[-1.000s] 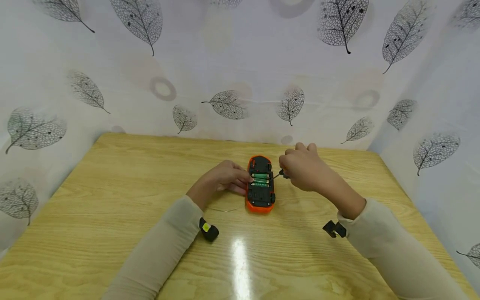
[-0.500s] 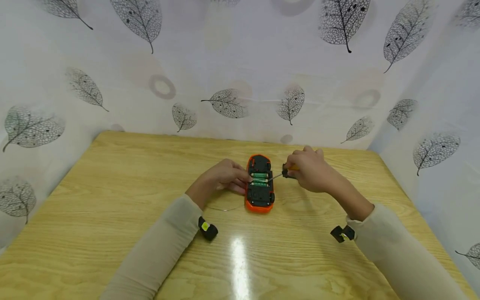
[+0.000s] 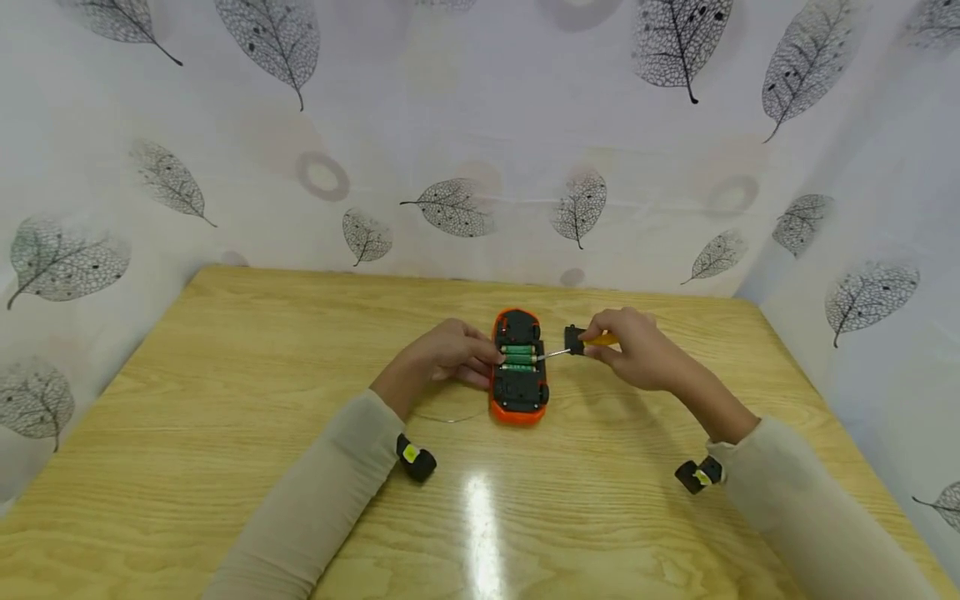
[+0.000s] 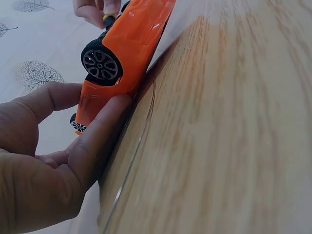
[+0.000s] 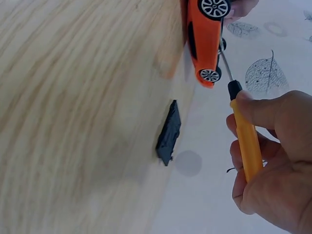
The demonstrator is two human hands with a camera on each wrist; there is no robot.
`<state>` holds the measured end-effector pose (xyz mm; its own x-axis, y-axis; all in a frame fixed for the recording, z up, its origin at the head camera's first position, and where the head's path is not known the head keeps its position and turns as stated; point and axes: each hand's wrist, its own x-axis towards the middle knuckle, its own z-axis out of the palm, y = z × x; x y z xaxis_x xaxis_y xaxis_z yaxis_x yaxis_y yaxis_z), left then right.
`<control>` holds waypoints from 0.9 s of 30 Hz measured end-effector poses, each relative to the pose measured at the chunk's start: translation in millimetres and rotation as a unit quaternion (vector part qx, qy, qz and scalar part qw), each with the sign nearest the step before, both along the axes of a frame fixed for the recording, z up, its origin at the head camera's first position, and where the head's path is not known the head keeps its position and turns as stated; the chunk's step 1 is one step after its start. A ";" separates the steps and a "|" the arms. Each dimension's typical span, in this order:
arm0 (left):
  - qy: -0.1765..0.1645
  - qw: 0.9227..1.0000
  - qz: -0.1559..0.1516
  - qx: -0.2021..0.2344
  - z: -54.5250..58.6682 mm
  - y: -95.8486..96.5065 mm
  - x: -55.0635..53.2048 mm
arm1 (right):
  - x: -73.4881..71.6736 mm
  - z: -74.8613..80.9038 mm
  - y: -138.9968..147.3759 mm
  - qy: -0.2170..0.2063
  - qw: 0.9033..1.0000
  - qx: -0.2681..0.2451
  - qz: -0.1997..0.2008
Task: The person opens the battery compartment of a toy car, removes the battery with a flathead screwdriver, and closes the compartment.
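Observation:
An orange toy car point(image 3: 519, 390) lies upside down on the table, its black underside facing up. Several green batteries point(image 3: 519, 359) sit side by side in its uncovered compartment. My left hand point(image 3: 447, 354) grips the car's left side between thumb and fingers, a fingertip by the batteries. In my right hand point(image 3: 636, 350) is a screwdriver with a yellow handle point(image 5: 249, 148), held at a low slant. Its metal tip point(image 3: 543, 357) reaches the right ends of the batteries; exact contact is too small to tell. A black battery cover point(image 3: 574, 339) lies right of the car, below the screwdriver.
A thin curved wire-like strand point(image 4: 130, 173) lies on the wooden table point(image 3: 300, 467) left of the car. Behind and beside the table hangs leaf-patterned cloth point(image 3: 510, 125). Black wrist cameras point(image 3: 417, 461) hang by both sleeves.
My right hand has shifted right and slightly down, tilting the screwdriver flatter. More of the yellow handle and the black cover now show. The left hand and car stay nearly still.

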<state>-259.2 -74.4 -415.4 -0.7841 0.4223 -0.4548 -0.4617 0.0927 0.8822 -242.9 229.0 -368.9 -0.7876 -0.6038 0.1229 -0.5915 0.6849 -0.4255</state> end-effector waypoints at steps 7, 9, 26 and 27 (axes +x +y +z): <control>0.000 1.000 0.005 0.004 -2.9 -0.2 0.5 | -5.8 -15.1 9.2 -0.041 0.998 -0.036 0.016; 0.001 1.000 0.004 0.005 -2.6 0.2 1.0 | -5.7 -15.6 10.1 -0.048 0.998 -0.038 0.017; 0.001 1.000 0.007 -0.008 -0.5 1.5 -0.5 | 5.1 14.5 -1.3 0.009 0.999 0.040 0.031; 0.000 1.000 0.007 -0.007 -0.7 1.7 -0.7 | 6.0 16.0 -3.2 0.012 0.998 0.047 0.029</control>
<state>-259.9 -72.8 -416.2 -0.7902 0.4043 -0.4605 -0.4631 0.0982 0.8808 -236.9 225.8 -352.9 -0.7482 -0.6585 0.0816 -0.6409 0.6854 -0.3458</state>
